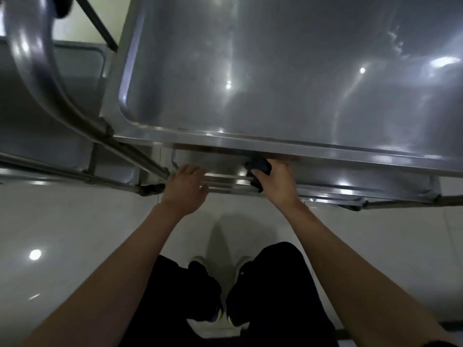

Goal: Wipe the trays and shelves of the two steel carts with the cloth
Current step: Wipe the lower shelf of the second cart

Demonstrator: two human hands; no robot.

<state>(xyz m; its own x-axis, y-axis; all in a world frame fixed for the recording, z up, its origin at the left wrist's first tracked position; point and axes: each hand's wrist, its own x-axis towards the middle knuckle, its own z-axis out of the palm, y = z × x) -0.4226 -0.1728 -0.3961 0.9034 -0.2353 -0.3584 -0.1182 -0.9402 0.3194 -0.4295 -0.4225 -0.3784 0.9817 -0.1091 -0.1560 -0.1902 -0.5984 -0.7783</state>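
Seen from the head camera, the dark cloth is bunched in the right hand, whose fingers curl round it just under the lip of the top tray, on the lower shelf of the steel cart. It looks soft, light and limp, best gripped as a wad in the palm. Crumpled so, it shows no clear long axis. The left hand holds nothing, its fingers loosely spread over the shelf's front rail.

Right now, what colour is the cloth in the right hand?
Dark navy, nearly black: the crumpled cloth gripped by the right hand, seen in the head view.
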